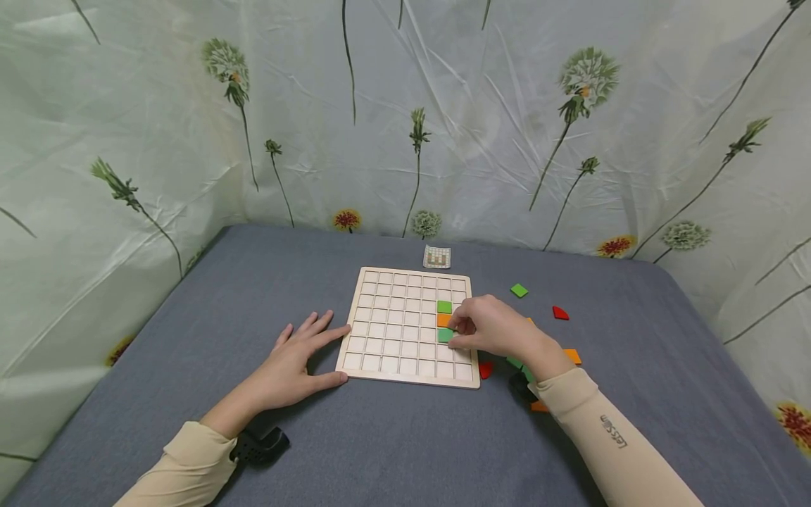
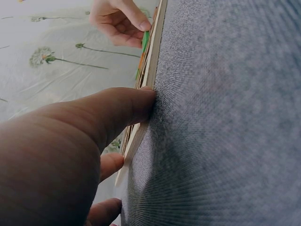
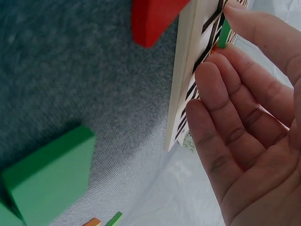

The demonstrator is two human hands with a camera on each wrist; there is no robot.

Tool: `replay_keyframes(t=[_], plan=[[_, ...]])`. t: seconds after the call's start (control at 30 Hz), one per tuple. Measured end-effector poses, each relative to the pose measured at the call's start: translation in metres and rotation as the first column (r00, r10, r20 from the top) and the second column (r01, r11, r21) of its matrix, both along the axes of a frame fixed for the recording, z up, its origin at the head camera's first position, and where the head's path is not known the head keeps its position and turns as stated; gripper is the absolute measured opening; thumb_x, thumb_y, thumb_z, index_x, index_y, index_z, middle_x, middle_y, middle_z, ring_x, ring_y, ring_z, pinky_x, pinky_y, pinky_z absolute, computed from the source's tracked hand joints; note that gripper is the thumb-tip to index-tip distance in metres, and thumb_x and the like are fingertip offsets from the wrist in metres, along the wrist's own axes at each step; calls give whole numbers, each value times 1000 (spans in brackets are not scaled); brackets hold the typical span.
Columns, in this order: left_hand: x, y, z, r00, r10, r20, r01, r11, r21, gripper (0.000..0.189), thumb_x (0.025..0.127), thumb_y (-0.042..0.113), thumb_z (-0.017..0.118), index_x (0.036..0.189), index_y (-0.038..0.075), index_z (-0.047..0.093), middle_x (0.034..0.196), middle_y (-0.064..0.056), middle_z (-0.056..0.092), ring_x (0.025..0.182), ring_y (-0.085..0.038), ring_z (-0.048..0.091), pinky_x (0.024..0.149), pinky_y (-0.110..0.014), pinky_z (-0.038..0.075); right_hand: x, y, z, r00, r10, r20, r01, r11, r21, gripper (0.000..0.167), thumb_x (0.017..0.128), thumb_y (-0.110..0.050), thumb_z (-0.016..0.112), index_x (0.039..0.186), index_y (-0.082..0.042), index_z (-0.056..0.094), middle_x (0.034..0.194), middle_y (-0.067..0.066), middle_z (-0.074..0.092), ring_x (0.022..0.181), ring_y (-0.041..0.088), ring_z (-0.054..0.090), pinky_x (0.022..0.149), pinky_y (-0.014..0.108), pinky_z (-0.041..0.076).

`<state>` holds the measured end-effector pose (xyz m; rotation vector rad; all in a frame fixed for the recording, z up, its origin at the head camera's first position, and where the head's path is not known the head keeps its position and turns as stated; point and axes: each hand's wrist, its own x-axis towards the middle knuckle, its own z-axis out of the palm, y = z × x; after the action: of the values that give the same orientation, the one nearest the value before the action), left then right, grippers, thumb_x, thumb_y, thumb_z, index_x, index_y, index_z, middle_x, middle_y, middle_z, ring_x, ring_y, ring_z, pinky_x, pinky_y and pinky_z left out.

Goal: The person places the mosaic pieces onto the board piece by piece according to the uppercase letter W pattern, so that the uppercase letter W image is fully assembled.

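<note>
A square wooden grid board point(image 1: 393, 331) lies on the grey-covered table. My left hand point(image 1: 288, 373) is spread at its left side, thumb and index fingertips touching the edge; the left wrist view shows the thumb point(image 2: 136, 101) against the board's side. Over the right part of the grid, my right hand point(image 1: 494, 327) pinches a green square tile point(image 1: 445, 336) between thumb and fingers. In the right wrist view this tile point(image 3: 225, 33) shows between the fingertips. Directly behind it are an orange tile point(image 1: 443, 320), partly covered by the fingers, and a light green tile point(image 1: 444, 307).
Right of the board lie a light green tile point(image 1: 519, 290), a red rounded piece point(image 1: 560, 313), an orange piece point(image 1: 573, 356) and another red piece point(image 1: 486, 370) beside the edge. More green and orange pieces are partly under the right wrist. A small pattern card point(image 1: 437, 257) sits behind the board.
</note>
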<state>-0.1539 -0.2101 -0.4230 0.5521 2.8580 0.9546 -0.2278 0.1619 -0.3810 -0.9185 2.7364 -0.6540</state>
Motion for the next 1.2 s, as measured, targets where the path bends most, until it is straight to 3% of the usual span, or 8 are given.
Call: replay_keyframes(t=[0.6,1.2], plan=[[0,-1,-1,1000,1,-10,-1,1000,4,77,91,46,85,159,25,55,175,-20,33,164,-50,21,125,-77,7,1,-4,2,1000,0,-17,0,1000,16,21,86,-21,92,102,-10,82,91,-4,73,80,3,62,75,22,55],[0,-1,0,1000,-1,-13,1,1000,4,77,90,46,86,159,25,56,175,-20,33,164,-50,22,125,-78,7,6,7,7,1000,-7,18,8,1000,-16,20,89,-21,90,104,-9,83,89,-5,74,78,3,62,74,23,56]])
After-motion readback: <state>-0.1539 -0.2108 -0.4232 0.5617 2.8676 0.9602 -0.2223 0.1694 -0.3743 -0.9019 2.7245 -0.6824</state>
